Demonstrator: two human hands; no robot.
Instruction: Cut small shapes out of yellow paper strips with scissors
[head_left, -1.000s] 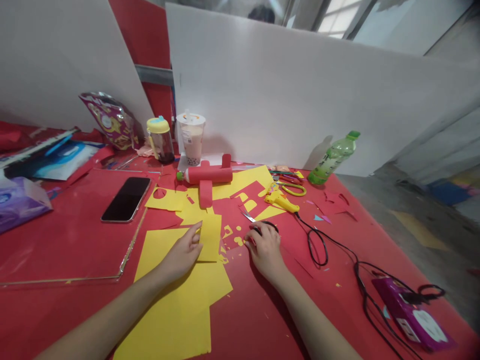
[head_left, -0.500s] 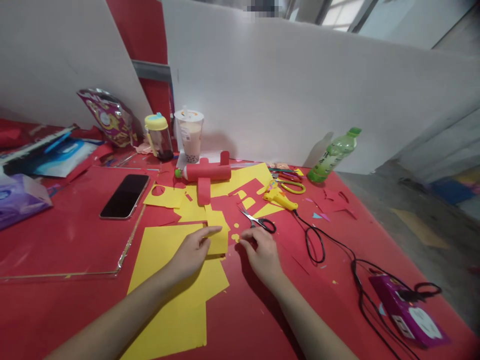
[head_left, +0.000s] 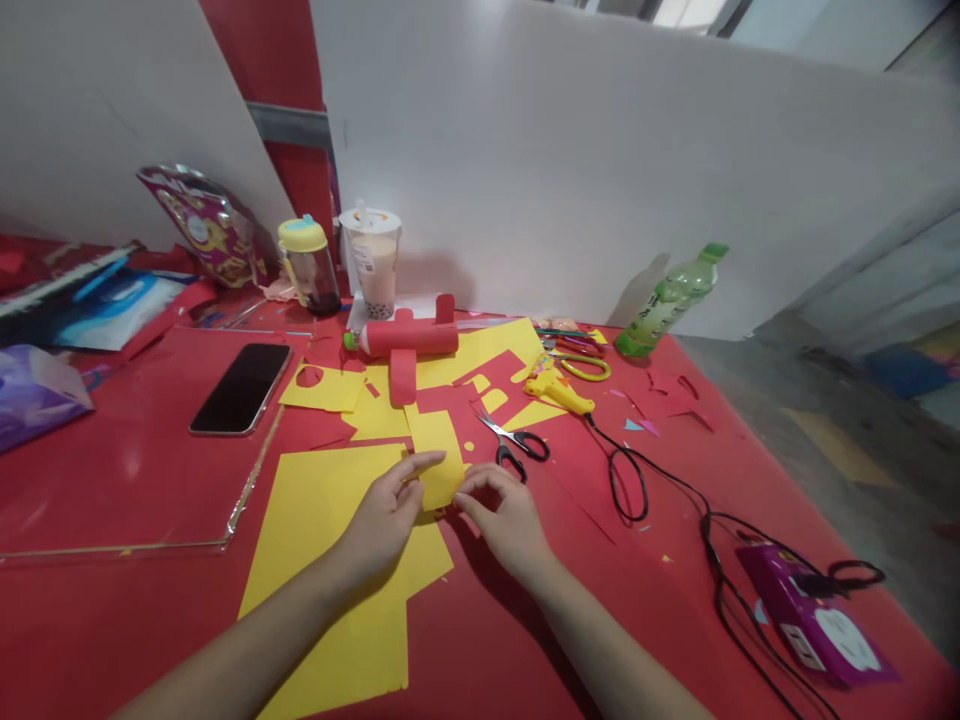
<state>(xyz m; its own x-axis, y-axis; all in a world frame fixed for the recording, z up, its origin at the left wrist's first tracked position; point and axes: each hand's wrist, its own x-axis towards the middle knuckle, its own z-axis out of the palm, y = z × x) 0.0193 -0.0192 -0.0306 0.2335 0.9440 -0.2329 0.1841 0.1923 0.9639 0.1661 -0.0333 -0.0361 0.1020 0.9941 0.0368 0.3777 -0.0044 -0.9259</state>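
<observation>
Since the earlier frame, we find the right hand point(head_left: 508, 525) has moved left, away from the scissors point(head_left: 510, 433), to the near right corner of the small yellow card point(head_left: 442, 484). We record its thumb and forefinger brought together there; we cannot tell whether they pinch the card. Our left hand point(head_left: 381, 515) is half curled, forefinger laid across the card and thumb at its left side; grip or mere pressure, we cannot tell. We place the card near the middle of the red tabletop point(head_left: 480, 650), just beyond a large yellow sheet point(head_left: 360, 650). Scissors lie to its right, blades parted. Toward the tabletop's far edge we note a red paper tube point(head_left: 420, 339); near its far right corner, a green bottle point(head_left: 667, 305); by its right edge, a purple power strip point(head_left: 806, 612)
</observation>
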